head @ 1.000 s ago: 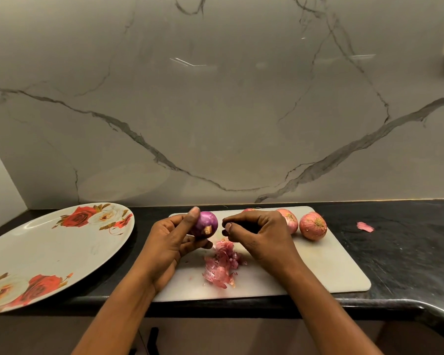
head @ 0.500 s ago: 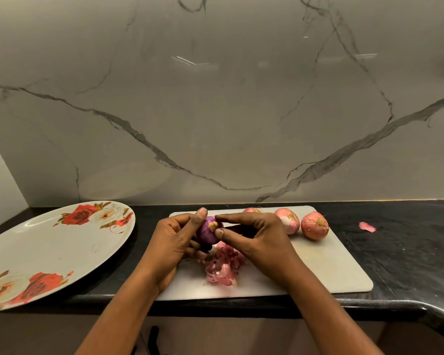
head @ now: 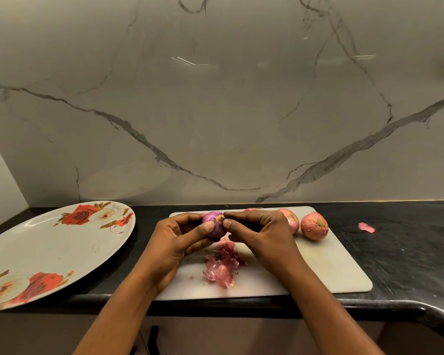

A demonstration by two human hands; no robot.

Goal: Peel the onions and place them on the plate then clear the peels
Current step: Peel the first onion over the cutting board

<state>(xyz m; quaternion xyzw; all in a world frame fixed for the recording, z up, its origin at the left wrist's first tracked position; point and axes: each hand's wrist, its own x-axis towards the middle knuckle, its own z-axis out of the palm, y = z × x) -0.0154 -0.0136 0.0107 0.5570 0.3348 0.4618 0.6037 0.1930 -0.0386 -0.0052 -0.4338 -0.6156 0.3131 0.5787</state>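
**Purple onion clamped in both hands over the board, skin nearly off**

The left hand (head: 174,242) cups the purple onion (head: 213,226), thumb laid across its front and fingers curled behind. The right hand (head: 262,234) pinches the tan end of the same onion between thumb and forefinger. Both hands are closed on it, none free. The onion is held just above the far left part of the cutting board (head: 318,265), not resting on it.

Handling, as a judgement:
- The onion looks small, light and firm, so one hand carries it fine.
- The bared surface is glossy and probably slick, so a curled wrap beats fingertips.
- The leftover skin is likely papery and brittle and tears in flakes.
- The best place to take hold is the tan end, where a loose edge lifts; pull along the bulb.
- The main risk is the onion slipping out, not crushing it.

A pile of peels (head: 222,265) lies on the board right below the hands. Two unpeeled onions sit at the board's far edge, one (head: 314,226) in the clear and one (head: 291,221) half behind the right hand. A third (head: 251,209) barely shows above the knuckles. A stray peel (head: 366,227) lies on the black counter (head: 408,252), right of the board. The floral plate (head: 49,247) sits to the left, well apart from the held onion, with no onion on it.
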